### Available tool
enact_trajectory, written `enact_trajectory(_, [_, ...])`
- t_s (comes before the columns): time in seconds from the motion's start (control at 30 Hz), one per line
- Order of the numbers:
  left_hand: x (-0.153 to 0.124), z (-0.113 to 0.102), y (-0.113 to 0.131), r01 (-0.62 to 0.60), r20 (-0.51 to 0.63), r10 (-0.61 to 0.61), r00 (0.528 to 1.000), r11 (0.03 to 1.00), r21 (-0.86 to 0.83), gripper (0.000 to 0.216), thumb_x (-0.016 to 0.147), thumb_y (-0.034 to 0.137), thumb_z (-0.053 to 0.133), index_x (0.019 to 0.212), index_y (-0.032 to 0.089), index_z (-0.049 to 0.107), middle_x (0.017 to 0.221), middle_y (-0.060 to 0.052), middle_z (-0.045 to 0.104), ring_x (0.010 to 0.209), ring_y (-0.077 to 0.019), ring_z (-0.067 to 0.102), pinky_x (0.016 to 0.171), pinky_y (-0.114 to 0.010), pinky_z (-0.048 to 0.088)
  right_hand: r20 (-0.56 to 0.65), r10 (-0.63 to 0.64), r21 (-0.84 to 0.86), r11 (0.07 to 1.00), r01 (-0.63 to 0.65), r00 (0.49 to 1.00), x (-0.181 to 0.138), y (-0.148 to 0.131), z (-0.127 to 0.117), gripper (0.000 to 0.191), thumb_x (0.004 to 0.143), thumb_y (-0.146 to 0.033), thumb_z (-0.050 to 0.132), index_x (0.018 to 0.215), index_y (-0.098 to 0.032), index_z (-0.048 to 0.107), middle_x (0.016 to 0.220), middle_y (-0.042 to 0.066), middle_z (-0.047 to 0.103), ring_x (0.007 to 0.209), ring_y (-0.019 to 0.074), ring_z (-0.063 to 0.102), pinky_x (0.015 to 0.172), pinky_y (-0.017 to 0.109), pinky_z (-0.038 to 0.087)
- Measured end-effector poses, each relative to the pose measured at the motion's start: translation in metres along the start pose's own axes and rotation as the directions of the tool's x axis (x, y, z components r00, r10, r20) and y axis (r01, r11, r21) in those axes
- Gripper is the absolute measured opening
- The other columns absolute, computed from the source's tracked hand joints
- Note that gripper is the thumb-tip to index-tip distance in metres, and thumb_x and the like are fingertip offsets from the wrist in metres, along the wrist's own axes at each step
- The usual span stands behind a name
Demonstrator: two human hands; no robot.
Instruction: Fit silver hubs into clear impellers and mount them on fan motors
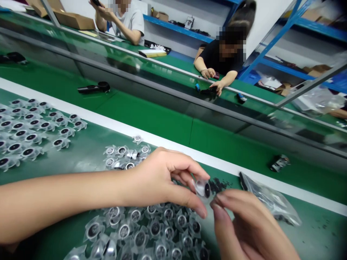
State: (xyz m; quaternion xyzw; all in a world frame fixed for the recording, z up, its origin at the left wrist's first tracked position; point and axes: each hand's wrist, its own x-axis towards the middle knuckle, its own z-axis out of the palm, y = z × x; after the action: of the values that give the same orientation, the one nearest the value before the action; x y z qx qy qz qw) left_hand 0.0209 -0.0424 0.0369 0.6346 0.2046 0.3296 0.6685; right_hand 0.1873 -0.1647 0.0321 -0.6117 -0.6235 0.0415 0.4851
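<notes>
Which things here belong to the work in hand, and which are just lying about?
Work in hand:
- fan in the left hand
- right hand close beside it
- loose fans
- rows of fans
- black bits, probably

Apparently lying about:
- black device on the belt
- silver-black part, also there
- far cardboard box

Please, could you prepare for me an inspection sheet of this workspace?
Surface: green table, white strip along its far edge.
Job's things: many small clear fans; one group at left, dark centres up, another pile under the hands.
Clutter: black bits beyond the held fan; plastic bag at right.
Hands: left hand holds one fan; right hand has thumb and finger pinched beside it, any small thing between them unclear.
Cables: nothing seen for certain; dark items on the far shelf are too blurred.
Surroundings: two people across, one in grey, one in black.
</notes>
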Motion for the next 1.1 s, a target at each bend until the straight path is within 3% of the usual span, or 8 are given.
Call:
enact_trajectory(0.13, [-0.001,0.002,-0.003,-0.233,0.027,0.231,0.972,0.96,0.157,0.043,0.058,0.016,0.096,0.096,0.012,0.077,0.091,-0.007,0.078,0.079,-0.0147,0.075,0.074,-0.02,0.063,0.186,0.194,0.326,0.913,-0.247,0.963,0.013,0.004,0.002,0.013,0.089,-0.019,0.066,0.093,-0.03,0.072,0.089,0.002,0.072,0.074,0.015,0.071,0.062,0.021,0.058])
enact_trajectory(0.3, [-0.007,0.005,-0.002,-0.51,0.167,0.485,0.859,0.771,0.381,0.064,0.056,0.021,0.098,0.115,0.021,0.071,0.103,-0.006,0.078,0.094,-0.0178,0.076,0.089,-0.021,0.061,0.348,0.308,0.559,0.69,-0.46,0.885,0.009,0.008,-0.007,0.008,0.092,-0.031,0.069,0.085,-0.026,0.07,0.083,0.001,0.069,0.067,0.0114,0.067,0.062,0.02,0.058])
enact_trajectory(0.4, [-0.015,-0.003,0.008,-0.448,0.213,0.4,0.891,0.703,0.552,0.102,0.056,0.046,0.097,0.145,0.032,0.05,0.136,-0.008,0.066,0.116,-0.0223,0.069,0.103,-0.026,0.057,0.38,0.385,0.536,0.649,-0.54,0.841,0.003,0.025,-0.024,0.017,0.095,-0.039,0.066,0.088,-0.024,0.067,0.084,0.002,0.071,0.067,0.0115,0.069,0.065,0.022,0.059])
enact_trajectory(0.53, [-0.006,-0.019,0.019,-0.206,0.13,0.173,0.976,0.556,0.806,0.046,0.085,0.043,0.078,0.128,0.039,0.063,0.13,0.002,0.069,0.118,-0.0188,0.067,0.1,-0.02,0.054,0.136,0.437,0.478,0.757,-0.445,0.889,0.001,0.06,-0.051,0.017,0.1,-0.036,0.058,0.09,-0.022,0.061,0.075,0.003,0.074,0.07,0.0151,0.074,0.065,0.023,0.06])
enact_trajectory(0.63, [0.035,-0.016,0.014,-0.105,0.141,-0.037,0.989,0.488,0.867,0.027,0.09,0.044,0.068,0.116,0.034,0.071,0.122,0.004,0.072,0.102,-0.0181,0.071,0.085,-0.017,0.057,-0.063,0.368,0.391,0.864,-0.316,0.928,0.0,0.077,-0.061,0.011,0.1,-0.026,0.053,0.091,-0.021,0.058,0.07,0.003,0.073,0.063,0.0157,0.073,0.058,0.023,0.057])
enact_trajectory(0.73, [0.101,0.013,-0.003,-0.123,0.212,-0.145,0.967,0.461,0.879,0.032,0.094,0.051,0.059,0.115,0.031,0.072,0.122,0.001,0.073,0.106,-0.0223,0.07,0.092,-0.024,0.056,-0.213,0.261,0.308,0.933,-0.189,0.941,-0.002,0.085,-0.057,0.007,0.093,-0.021,0.054,0.092,-0.022,0.06,0.072,0.003,0.071,0.063,0.0166,0.069,0.059,0.029,0.055])
enact_trajectory(0.9, [0.216,0.107,-0.047,-0.24,0.331,-0.212,0.92,0.364,0.9,0.042,0.098,0.051,0.05,0.119,0.022,0.071,0.131,-0.008,0.068,0.126,-0.0264,0.06,0.114,-0.037,0.044,-0.447,0.039,0.164,0.986,0.04,0.893,-0.001,0.097,-0.04,0.016,0.083,-0.017,0.05,0.095,-0.026,0.056,0.074,0.001,0.068,0.065,0.018,0.069,0.064,0.033,0.055])
enact_trajectory(1.1, [0.308,0.197,-0.093,0.014,0.063,-0.336,0.94,0.222,0.975,0.04,0.098,0.041,0.062,0.128,0.015,0.06,0.129,-0.012,0.063,0.112,-0.0245,0.064,0.095,-0.048,0.057,-0.502,0.017,0.073,0.997,0.023,0.865,0.0,0.111,-0.034,0.021,0.082,-0.019,0.051,0.101,-0.027,0.056,0.079,0.004,0.07,0.067,0.0226,0.07,0.065,0.037,0.056])
